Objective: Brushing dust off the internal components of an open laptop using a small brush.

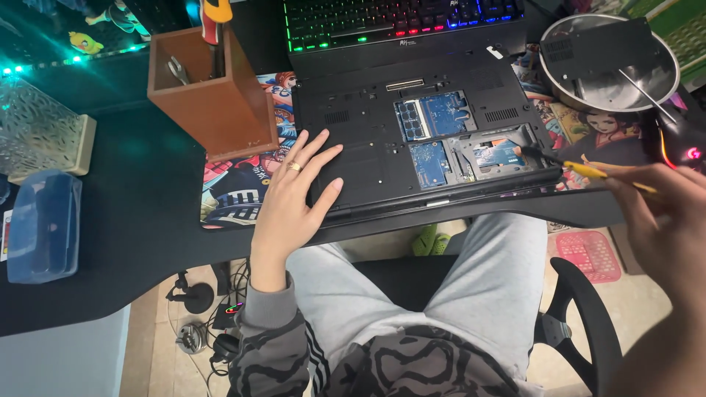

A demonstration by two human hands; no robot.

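Observation:
A black laptop [368,125] lies upside down on the desk with its bottom covers off, blue circuit boards [434,116] exposed. My left hand [294,195] rests flat and spread on the laptop's left front corner, a ring on one finger. My right hand [662,220] at the right edge grips a thin brush with a yellow handle [588,170]. Its dark tip touches the open bay at the laptop's right front [494,156].
A brown wooden tool holder [213,88] stands left of the laptop on a printed desk mat [235,184]. A metal bowl [610,62] holding a black cover panel sits at the back right. A lit keyboard [397,18] is behind. A blue plastic box [40,224] lies far left.

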